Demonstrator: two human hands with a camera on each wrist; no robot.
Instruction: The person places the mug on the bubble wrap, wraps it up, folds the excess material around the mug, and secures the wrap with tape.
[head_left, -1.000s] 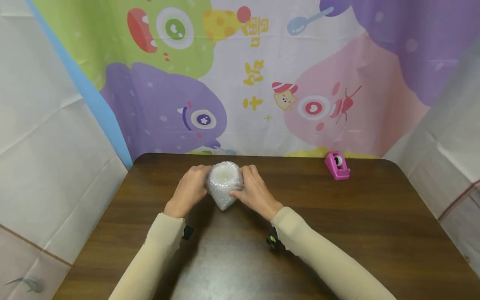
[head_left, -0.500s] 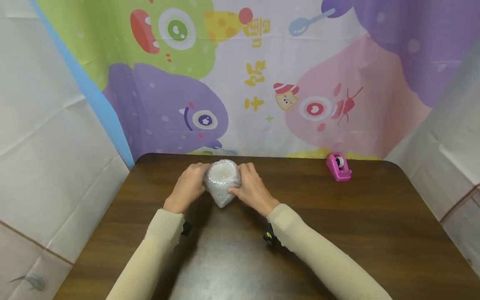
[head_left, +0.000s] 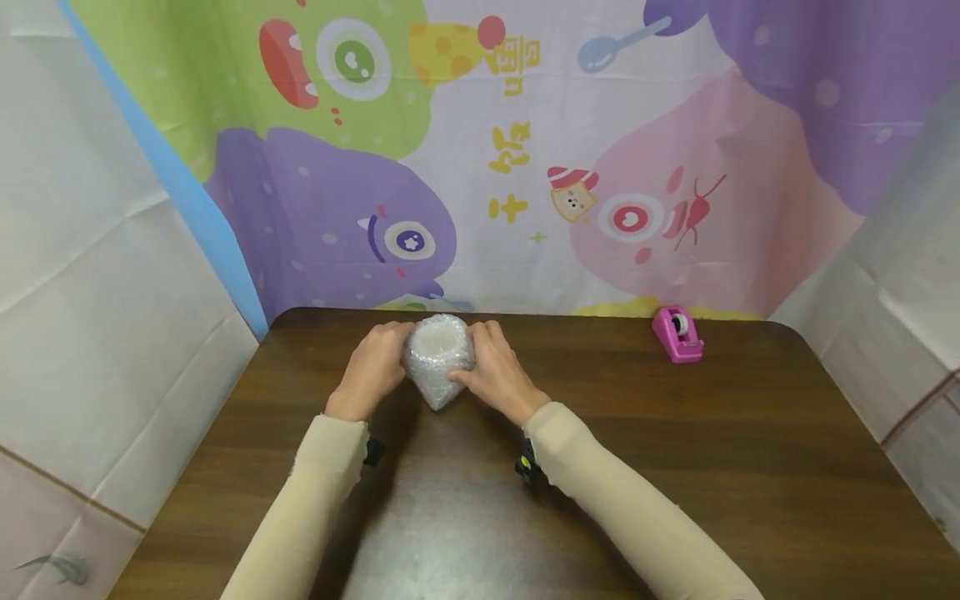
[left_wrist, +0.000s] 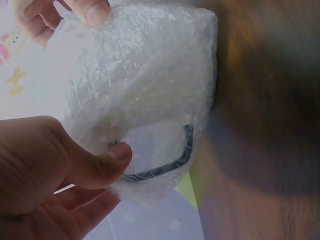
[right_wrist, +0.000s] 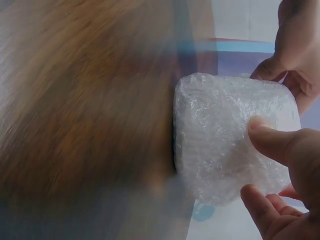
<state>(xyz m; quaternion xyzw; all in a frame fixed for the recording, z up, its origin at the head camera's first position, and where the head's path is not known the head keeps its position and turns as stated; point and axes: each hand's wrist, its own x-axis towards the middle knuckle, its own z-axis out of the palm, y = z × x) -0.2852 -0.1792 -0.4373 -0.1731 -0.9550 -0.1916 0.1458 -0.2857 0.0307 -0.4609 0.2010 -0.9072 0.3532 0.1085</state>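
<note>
A mug (head_left: pixel 437 377) wrapped in clear bubble wrap stands at the back of the wooden table (head_left: pixel 465 492), round open top up. Its wrap tapers to a point on the near side. My left hand (head_left: pixel 369 367) grips it from the left, and the left wrist view shows the thumb pressing the wrap beside a dark mug handle (left_wrist: pixel 162 169). On the opposite side my right hand (head_left: pixel 501 375) holds it, thumb (right_wrist: pixel 270 137) on the near face and fingers around the other side. The fingertips behind the mug are partly hidden.
A pink tape dispenser (head_left: pixel 678 335) with a roll in it stands at the table's back right. Behind the table's far edge hangs a cartoon-printed curtain (head_left: pixel 517 267), close to the mug. Pale sheets (head_left: pixel 112 250) line the sides.
The wrapped mug has shifted a little left and toward the back edge, with both hands moving along while keeping their grip. The tape dispenser stays in place.
</note>
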